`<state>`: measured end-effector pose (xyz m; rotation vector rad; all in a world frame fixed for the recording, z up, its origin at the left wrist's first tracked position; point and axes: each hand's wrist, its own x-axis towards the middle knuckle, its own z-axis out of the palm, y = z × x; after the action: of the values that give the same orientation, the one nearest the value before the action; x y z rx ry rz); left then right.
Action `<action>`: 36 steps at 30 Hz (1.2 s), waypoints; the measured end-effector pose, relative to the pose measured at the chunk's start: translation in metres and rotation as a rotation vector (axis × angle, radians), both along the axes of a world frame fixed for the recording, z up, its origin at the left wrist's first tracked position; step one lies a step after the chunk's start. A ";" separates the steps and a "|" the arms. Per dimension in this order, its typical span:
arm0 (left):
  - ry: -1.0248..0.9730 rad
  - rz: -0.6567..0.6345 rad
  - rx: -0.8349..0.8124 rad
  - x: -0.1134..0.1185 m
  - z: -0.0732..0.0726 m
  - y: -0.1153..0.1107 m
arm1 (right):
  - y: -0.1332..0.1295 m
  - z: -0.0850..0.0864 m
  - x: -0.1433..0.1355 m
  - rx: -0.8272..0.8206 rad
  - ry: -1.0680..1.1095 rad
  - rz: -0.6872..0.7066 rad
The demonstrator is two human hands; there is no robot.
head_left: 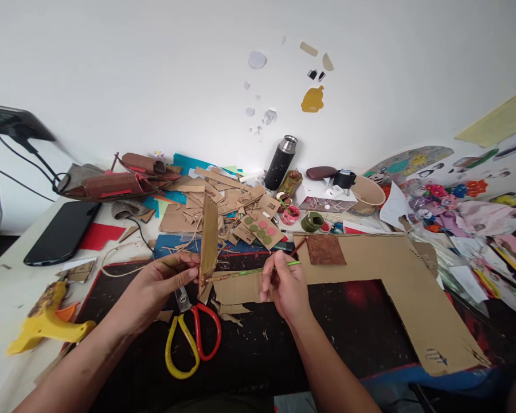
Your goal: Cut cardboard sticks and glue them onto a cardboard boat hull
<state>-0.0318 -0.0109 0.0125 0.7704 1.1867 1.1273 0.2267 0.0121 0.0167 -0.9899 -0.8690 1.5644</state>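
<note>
My left hand (172, 278) pinches the lower end of an upright cardboard strip (208, 235) with an olive-brown painted face. In my right hand (286, 284) is a thin paintbrush (241, 274) with a paint-stained shaft and a bright green end. Its tip meets the strip's lower edge, close to my left fingertips. Below my left hand lie scissors (193, 332) with one yellow and one red handle, their blades partly hidden. A brown-painted cardboard square (325, 250) rests on a large cardboard sheet (370, 258) beyond my right hand.
A yellow glue gun (47, 324) and a black phone (62, 232) lie at left. Behind are brown model boats (107, 184), cardboard scraps (223, 198), a black flask (280, 163), an open green paint jar (312, 222) and a pink paint pot (290, 215). Craft materials crowd the right.
</note>
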 end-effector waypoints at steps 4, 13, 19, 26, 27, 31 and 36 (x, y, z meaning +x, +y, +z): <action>0.001 0.005 -0.007 0.000 -0.001 0.000 | 0.000 -0.001 0.000 -0.017 0.013 0.000; -0.007 0.024 -0.018 0.002 -0.001 0.001 | -0.001 -0.004 0.000 -0.022 0.005 -0.002; -0.048 0.041 -0.026 0.005 -0.002 0.003 | -0.001 -0.002 0.000 -0.017 0.013 0.015; -0.094 0.095 -0.050 0.007 -0.005 0.002 | 0.001 0.003 0.001 0.009 0.037 -0.038; -0.103 0.100 -0.052 0.007 -0.005 0.002 | 0.000 0.003 0.000 0.005 0.032 -0.022; -0.116 0.110 -0.059 0.007 -0.003 0.003 | -0.001 0.002 0.000 -0.001 0.017 0.011; -0.090 0.119 -0.056 0.006 -0.003 0.000 | 0.003 0.007 0.002 0.021 0.049 -0.083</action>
<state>-0.0259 -0.0105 0.0097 0.6063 1.1963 1.2090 0.2287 0.0156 0.0240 -0.9572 -0.7995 1.5006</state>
